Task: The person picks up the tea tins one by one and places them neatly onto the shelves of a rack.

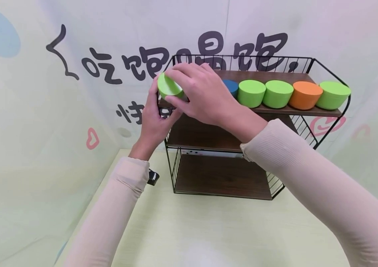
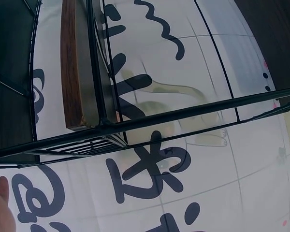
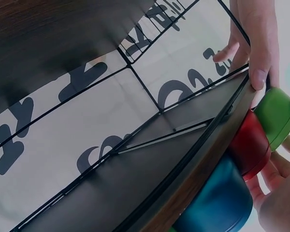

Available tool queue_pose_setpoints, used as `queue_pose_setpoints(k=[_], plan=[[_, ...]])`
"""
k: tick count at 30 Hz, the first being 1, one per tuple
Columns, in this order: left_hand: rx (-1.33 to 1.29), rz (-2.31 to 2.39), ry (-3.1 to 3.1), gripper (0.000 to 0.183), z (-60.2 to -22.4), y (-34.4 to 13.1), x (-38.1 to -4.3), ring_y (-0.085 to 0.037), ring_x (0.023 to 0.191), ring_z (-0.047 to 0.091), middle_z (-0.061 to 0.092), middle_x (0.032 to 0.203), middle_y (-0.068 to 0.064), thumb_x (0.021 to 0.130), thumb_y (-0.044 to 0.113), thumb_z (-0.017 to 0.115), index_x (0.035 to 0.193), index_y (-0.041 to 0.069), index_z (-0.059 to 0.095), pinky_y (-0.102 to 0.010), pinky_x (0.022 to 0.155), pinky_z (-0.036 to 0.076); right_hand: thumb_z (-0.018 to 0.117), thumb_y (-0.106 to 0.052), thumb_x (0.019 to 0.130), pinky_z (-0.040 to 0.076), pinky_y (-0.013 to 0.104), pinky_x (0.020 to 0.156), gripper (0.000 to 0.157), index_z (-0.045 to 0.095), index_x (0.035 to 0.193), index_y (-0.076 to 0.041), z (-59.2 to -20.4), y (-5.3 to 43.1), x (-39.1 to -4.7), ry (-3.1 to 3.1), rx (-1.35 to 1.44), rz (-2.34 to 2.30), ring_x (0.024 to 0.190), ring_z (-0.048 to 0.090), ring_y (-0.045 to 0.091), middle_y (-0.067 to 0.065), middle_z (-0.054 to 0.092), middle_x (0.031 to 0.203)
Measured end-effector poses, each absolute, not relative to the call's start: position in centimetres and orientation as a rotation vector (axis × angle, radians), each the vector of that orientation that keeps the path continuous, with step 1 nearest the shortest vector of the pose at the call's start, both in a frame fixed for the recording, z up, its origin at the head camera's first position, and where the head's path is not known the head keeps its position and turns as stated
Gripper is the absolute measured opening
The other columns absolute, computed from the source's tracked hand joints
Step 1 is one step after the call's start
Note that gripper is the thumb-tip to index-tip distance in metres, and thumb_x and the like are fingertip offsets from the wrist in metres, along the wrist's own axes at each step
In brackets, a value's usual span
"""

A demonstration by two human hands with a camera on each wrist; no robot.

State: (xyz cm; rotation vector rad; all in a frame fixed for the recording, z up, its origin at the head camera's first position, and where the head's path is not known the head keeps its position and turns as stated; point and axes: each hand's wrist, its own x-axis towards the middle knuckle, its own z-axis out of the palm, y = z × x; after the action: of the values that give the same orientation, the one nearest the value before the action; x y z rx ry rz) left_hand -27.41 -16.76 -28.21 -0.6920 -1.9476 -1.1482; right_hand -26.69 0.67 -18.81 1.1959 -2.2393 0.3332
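Note:
At the left end of the top shelf, my right hand (image 1: pixel 204 92) grips a green round tin (image 1: pixel 169 86), which is tilted in the head view. Its thumb and fingers lie around the tin's side in the right wrist view. My left hand (image 1: pixel 157 113) is at the shelf's left corner, its thumb against the front edge of the board (image 3: pixel 203 176). The left fingers extend up beside the green tin. A red tin (image 3: pixel 251 145) stands right beside the green one, hidden behind my right hand in the head view. After it comes a blue tin (image 1: pixel 231 87).
Farther right on the top shelf stand two green tins (image 1: pixel 251 93) (image 1: pixel 277 94), an orange tin (image 1: pixel 305 95) and another green tin (image 1: pixel 333 95). The black wire rack (image 1: pixel 170 163) has two lower brown boards (image 1: pixel 222 176). A pale table (image 1: pixel 202 230) lies in front, and a printed wall behind.

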Motion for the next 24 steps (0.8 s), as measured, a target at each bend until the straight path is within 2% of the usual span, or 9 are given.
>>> queue_pose_setpoints(k=[3, 9, 19, 24], plan=[[-0.691, -1.123, -1.946, 0.084, -29.1, -17.2, -28.7, -0.013, 0.140, 0.036, 0.039, 0.155, -0.010, 0.084, 0.014, 0.077, 0.152, 0.002, 0.028, -0.034, 0.115, 0.028, 0.062, -0.037, 0.097, 0.040, 0.040, 0.095, 0.048, 0.059, 0.133, -0.006, -19.0, 0.7, -26.9, -2.238, 1.186, 0.317, 0.124, 0.054, 0.027, 0.011, 0.060, 0.132], [-0.691, -1.094, -1.939, 0.086, -29.8, -17.6, -29.6, -0.010, 0.142, 0.035, 0.038, 0.157, 0.000, 0.085, 0.026, 0.078, 0.154, 0.008, 0.028, -0.032, 0.115, 0.028, 0.061, -0.037, 0.098, 0.039, 0.042, 0.094, 0.049, 0.058, 0.134, -0.004, -19.2, 0.5, -27.2, -2.269, 1.162, 0.261, 0.121, 0.055, 0.028, 0.012, 0.061, 0.132], [-0.685, -1.120, -1.951, 0.089, -29.8, -17.6, -29.7, -0.011, 0.138, 0.039, 0.040, 0.155, -0.002, 0.083, 0.018, 0.080, 0.155, 0.010, 0.027, -0.033, 0.112, 0.032, 0.059, -0.038, 0.099, 0.039, 0.043, 0.092, 0.048, 0.059, 0.133, -0.005, -19.2, 0.1, -27.3, -2.314, 1.114, 0.199, 0.118, 0.055, 0.029, 0.012, 0.060, 0.132], [-0.668, -1.108, -1.948, 0.088, -29.7, -17.6, -29.5, -0.009, 0.140, 0.036, 0.038, 0.156, 0.000, 0.083, 0.018, 0.080, 0.154, 0.009, 0.029, -0.032, 0.114, 0.029, 0.058, -0.037, 0.099, 0.038, 0.052, 0.105, 0.051, 0.056, 0.137, -0.004, -19.2, -0.3, -27.2, -2.373, 1.083, 0.202, 0.123, 0.053, 0.032, 0.014, 0.058, 0.136]])
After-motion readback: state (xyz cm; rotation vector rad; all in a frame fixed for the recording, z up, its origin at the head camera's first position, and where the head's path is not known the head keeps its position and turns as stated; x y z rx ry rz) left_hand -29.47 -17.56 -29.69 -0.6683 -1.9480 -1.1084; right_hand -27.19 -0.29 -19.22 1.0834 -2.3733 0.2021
